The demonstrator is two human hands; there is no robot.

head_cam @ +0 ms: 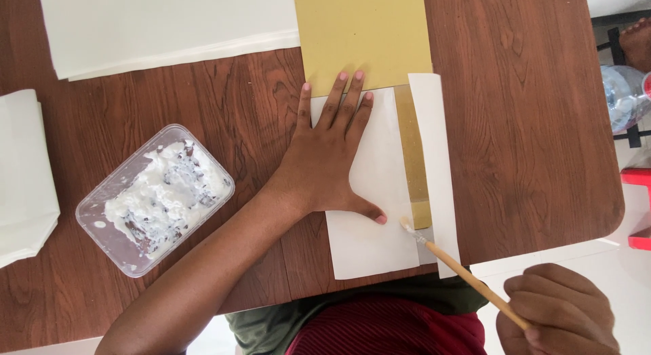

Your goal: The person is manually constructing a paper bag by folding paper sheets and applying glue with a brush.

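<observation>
Left hand [332,158]: pressing flat, fingers spread, pinning white sheet [369,212].
Right hand [556,314]: clenching brush [461,268] at five o'clock.
Bristles: spreading paste thinly along the yellow strip [415,165].

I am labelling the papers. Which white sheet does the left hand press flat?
The white sheet on the yellow card, under the left hand; the other white sheets lie untouched.

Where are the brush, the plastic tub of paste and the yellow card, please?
brush [468,270], head view, middle of its wooden handle.
plastic tub of paste [154,198], head view, white paste inside.
yellow card [363,33], head view, bare upper part.
</observation>
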